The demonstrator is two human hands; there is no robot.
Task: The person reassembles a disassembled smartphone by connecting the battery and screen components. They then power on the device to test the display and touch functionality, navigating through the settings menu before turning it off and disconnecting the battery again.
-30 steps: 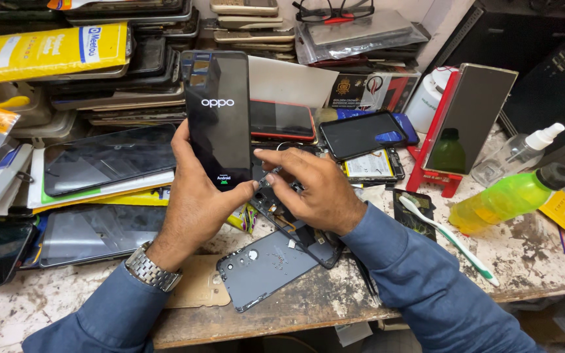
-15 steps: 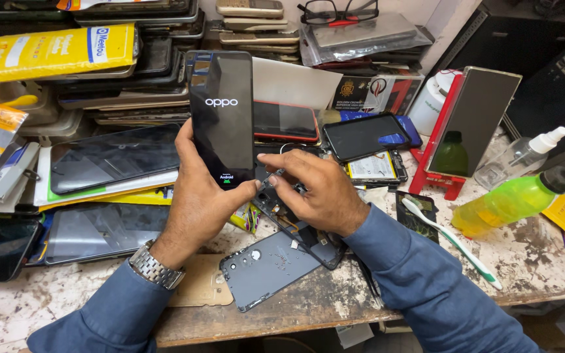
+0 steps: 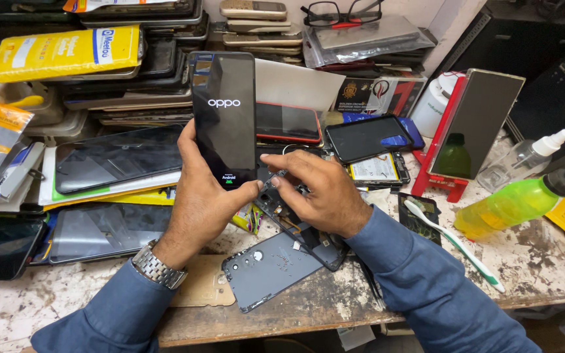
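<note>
Phone screen [image 3: 224,117] raised slightly; right hand [image 3: 315,189] hides connector.

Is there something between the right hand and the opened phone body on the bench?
Nothing visible: the right hand rests directly on the opened phone body, beside the lit screen that the left hand holds upright.

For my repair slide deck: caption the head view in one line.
Left hand holds a lit black phone screen upright while the right hand works on the opened phone frame on a cluttered bench.

The right hand [image 3: 318,193] hides most of the opened phone frame [image 3: 308,238] beneath it, and its fingertips' grip is unclear.
</note>
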